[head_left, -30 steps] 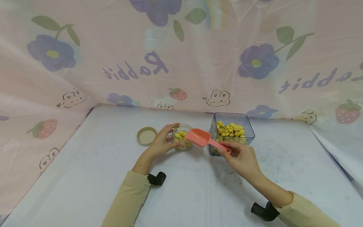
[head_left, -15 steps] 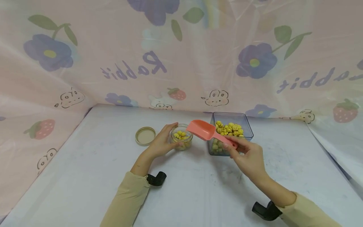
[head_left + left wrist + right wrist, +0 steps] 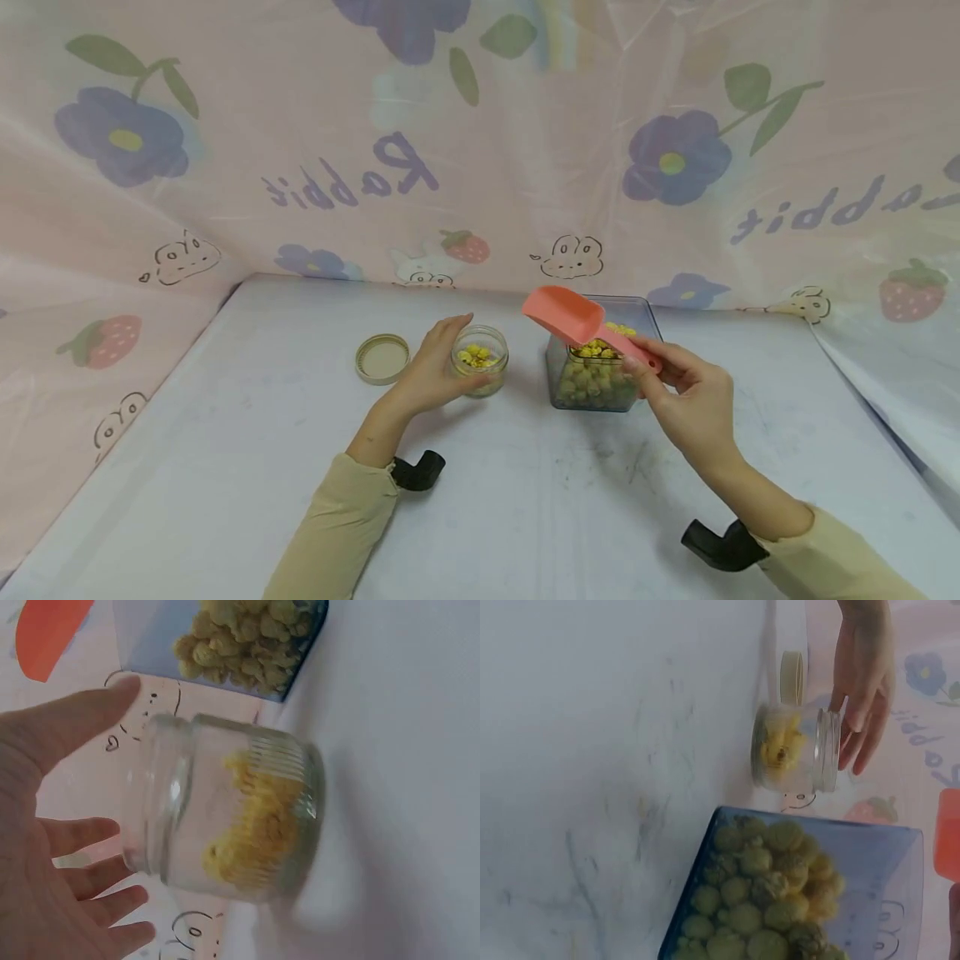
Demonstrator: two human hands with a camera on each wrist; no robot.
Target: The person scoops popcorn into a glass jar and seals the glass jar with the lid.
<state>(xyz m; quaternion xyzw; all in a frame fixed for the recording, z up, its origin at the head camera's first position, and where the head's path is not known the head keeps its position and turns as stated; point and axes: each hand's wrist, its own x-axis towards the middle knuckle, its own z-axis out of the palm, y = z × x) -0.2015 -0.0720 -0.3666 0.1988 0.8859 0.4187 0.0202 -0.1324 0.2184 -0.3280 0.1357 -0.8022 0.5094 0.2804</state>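
Note:
My right hand [image 3: 690, 400] pinches the handle of a coral-pink scoop [image 3: 564, 315]. The scoop's bowl overlaps the far left part of a clear bluish square box [image 3: 557, 392], and nothing shows in it. Yellow popcorn [image 3: 780, 866] fills much of this box. To its left stands a small glass jar [image 3: 180, 802], upright, with several popcorn pieces [image 3: 477, 357] in the bottom. Around the jar's mouth my left hand [image 3: 435, 371] is spread, thumb on the near side and fingers on the far side. The left wrist view shows its fingers loose beside the rim.
A round pale lid [image 3: 382, 360] lies left of the jar on the white tabletop [image 3: 487, 508]. Behind the table hangs a pink printed curtain [image 3: 315, 108], close to the box's back. Black wrist mounts [image 3: 418, 472] sit on both forearms.
My right hand has carried the scoop rightward and up, from beside the jar's mouth to over the box. The left hand stays around the jar, its fingers slightly more spread.

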